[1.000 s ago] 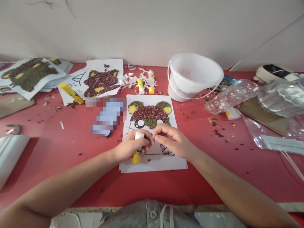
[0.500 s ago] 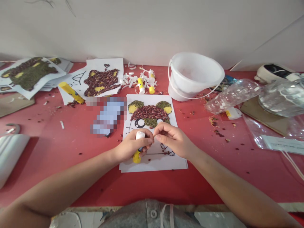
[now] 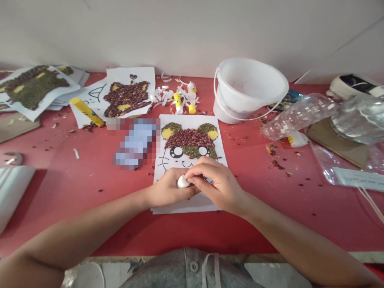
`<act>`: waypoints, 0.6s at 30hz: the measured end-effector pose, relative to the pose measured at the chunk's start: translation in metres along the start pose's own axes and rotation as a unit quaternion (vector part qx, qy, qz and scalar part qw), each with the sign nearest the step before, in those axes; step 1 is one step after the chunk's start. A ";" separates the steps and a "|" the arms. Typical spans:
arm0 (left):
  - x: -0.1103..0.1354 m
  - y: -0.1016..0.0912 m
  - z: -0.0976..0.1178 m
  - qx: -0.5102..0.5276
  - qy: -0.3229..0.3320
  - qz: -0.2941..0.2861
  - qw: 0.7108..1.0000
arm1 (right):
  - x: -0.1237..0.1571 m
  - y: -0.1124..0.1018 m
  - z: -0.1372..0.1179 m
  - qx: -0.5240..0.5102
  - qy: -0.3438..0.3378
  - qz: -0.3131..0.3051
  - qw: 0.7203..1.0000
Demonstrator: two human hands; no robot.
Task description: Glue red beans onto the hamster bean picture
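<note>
My left hand (image 3: 166, 189) is wrapped around a glue stick (image 3: 181, 182). Only its white end shows between thumb and forefinger. My right hand (image 3: 222, 183) bends over it with thumb and forefinger pinched at that white end; whatever small thing they hold is too small to make out. Beneath both hands lies a paper sheet (image 3: 207, 204) with a drawn animal face, partly hidden by them. Red-brown beans (image 3: 189, 139) cover the forehead, green beans (image 3: 192, 151) lie between the eyes and on the ears, and yellow grains (image 3: 167, 134) fill the inner ears.
Behind the sheet stands a white bucket (image 3: 221, 112), with plastic bottles (image 3: 300, 116) to its right. Further left are a yellow glue stick (image 3: 87, 113), a bean-covered picture (image 3: 127, 98) and a pixelated blue patch (image 3: 136, 142). White paper strips (image 3: 165, 98) and loose beans (image 3: 277, 165) lie scattered.
My left hand has turned the glue stick so its white end points up towards me. My right hand has come across onto that end. The view has shifted slightly.
</note>
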State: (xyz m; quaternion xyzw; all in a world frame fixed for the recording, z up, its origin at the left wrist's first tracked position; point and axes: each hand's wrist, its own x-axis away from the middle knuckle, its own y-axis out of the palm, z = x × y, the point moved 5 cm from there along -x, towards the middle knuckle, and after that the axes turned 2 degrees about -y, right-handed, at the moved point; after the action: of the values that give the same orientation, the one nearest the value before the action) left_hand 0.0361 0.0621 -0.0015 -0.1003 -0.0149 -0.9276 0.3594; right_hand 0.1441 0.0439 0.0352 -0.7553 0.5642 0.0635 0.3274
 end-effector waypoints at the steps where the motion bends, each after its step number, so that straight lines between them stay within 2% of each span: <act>1: 0.000 0.000 0.000 -0.004 0.001 -0.001 1.000 | 0.001 0.000 0.000 0.005 -0.005 0.002 1.000; 18: -0.002 0.000 -0.001 -0.049 0.023 -0.004 0.999 | 0.002 0.000 0.002 0.049 -0.016 0.009 0.999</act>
State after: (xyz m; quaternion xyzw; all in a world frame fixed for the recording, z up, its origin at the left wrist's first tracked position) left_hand 0.0370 0.0636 -0.0025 -0.0967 0.0383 -0.9308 0.3505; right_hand 0.1451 0.0436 0.0330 -0.7319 0.5685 0.0504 0.3724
